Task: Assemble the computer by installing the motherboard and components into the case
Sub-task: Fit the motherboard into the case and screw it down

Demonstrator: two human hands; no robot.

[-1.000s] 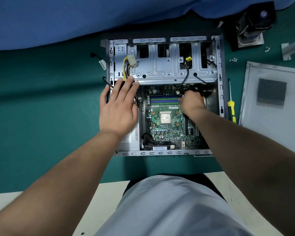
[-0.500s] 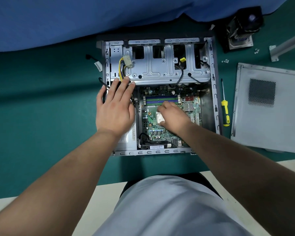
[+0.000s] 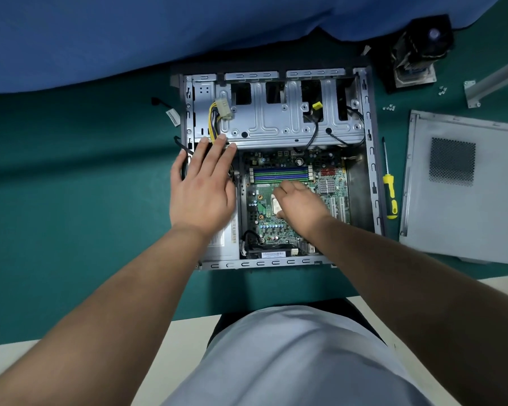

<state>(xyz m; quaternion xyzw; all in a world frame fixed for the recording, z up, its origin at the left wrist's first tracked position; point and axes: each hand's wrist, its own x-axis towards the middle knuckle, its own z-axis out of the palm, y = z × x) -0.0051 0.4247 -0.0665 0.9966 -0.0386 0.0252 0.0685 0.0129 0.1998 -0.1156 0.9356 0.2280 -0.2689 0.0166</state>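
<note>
The open computer case (image 3: 370, 171) lies at twelve o'clock on the green worktop (image 3: 71, 200), motherboard (image 3: 276, 224) seated inside. My left hand (image 3: 201, 191) rests flat, fingers spread, on its left side; my right hand (image 3: 301, 205) sits curled over the CPU socket (image 3: 274, 204), holding nothing I can see.

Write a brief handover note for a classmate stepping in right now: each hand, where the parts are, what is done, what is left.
Left hand: flat, fingers straight, resting on the case at its left side.
Right hand: over the CPU socket on the motherboard; grip unclear.
Done: motherboard lies in the case.
Left: cooler, screws, side panel are outside the case; screwdriver lies to its right.
</note>
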